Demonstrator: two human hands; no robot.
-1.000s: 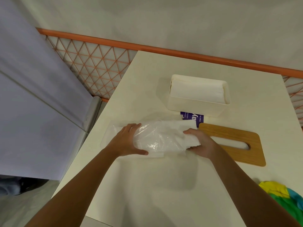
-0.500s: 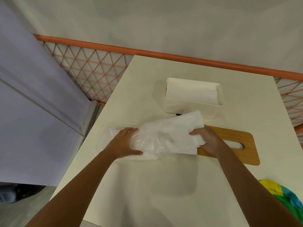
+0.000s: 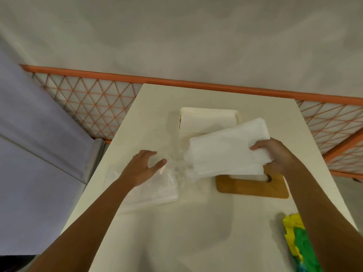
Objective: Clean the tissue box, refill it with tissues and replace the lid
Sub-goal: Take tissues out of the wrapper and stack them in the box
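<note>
Tissues, a soft, light stack, hang over the counter just before the tissue box. The right grip pinches one end; the left grip rests flat-fingered on the wrapper. Support underneath would likely stop sagging.

Left hand splayed, right hand curled.

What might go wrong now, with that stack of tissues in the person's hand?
The right hand grips the tissue stack by one end only, so sheets may fan out or drop. The box already looks full, so the stack may not fit under the wooden lid.
</note>
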